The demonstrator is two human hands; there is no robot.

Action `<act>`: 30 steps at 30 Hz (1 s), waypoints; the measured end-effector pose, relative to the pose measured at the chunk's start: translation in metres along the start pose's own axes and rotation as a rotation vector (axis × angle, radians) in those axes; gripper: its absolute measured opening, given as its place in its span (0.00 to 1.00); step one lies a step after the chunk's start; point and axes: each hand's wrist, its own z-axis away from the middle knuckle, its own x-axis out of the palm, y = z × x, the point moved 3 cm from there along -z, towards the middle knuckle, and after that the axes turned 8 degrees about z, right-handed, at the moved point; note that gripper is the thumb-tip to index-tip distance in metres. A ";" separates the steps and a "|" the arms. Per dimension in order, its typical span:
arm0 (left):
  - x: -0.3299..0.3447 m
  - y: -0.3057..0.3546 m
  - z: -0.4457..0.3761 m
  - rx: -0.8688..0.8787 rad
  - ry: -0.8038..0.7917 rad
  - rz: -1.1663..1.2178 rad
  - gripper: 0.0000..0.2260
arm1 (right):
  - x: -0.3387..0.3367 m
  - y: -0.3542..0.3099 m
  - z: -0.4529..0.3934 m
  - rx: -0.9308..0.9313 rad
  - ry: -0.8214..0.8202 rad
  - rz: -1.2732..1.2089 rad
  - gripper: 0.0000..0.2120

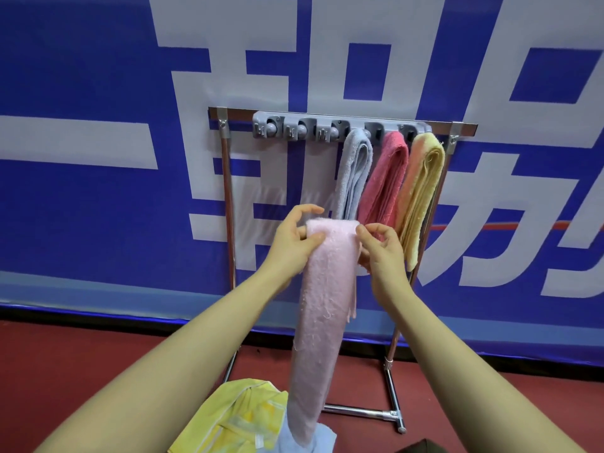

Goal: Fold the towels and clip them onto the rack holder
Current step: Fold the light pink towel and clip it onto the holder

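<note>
A long folded pale pink towel (322,308) hangs down in front of me. My left hand (294,240) grips its top left edge, thumb on the front. My right hand (380,253) pinches the top right corner between thumb and forefinger. Behind them stands a metal rack (228,191) with a grey clip holder (304,127) along its top bar. Three folded towels hang from the holder's right clips: a light blue towel (354,174), a rose pink towel (384,181) and a yellow-orange towel (421,197). The three left clips hold nothing.
A yellow towel (235,420) and a light blue towel (322,439) lie in a heap at the bottom of the view. The rack's foot (394,415) rests on a red floor. A blue and white banner (98,158) covers the wall behind.
</note>
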 end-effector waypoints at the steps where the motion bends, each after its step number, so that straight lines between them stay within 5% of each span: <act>1: 0.000 0.003 -0.004 0.017 0.006 -0.006 0.17 | 0.002 0.004 0.001 0.021 -0.039 -0.011 0.09; 7: -0.012 0.012 -0.017 0.051 0.085 -0.017 0.16 | 0.009 0.020 0.008 0.053 -0.145 0.033 0.17; 18: -0.031 0.009 -0.016 0.030 0.175 -0.049 0.16 | 0.020 0.006 0.011 -0.075 -0.085 0.080 0.11; 24: -0.027 -0.020 -0.001 -0.294 0.007 0.008 0.22 | 0.015 -0.004 0.008 -0.100 0.001 0.068 0.10; 30: -0.020 -0.024 0.013 -0.172 -0.067 0.037 0.27 | 0.004 -0.005 0.005 -0.097 0.083 0.059 0.10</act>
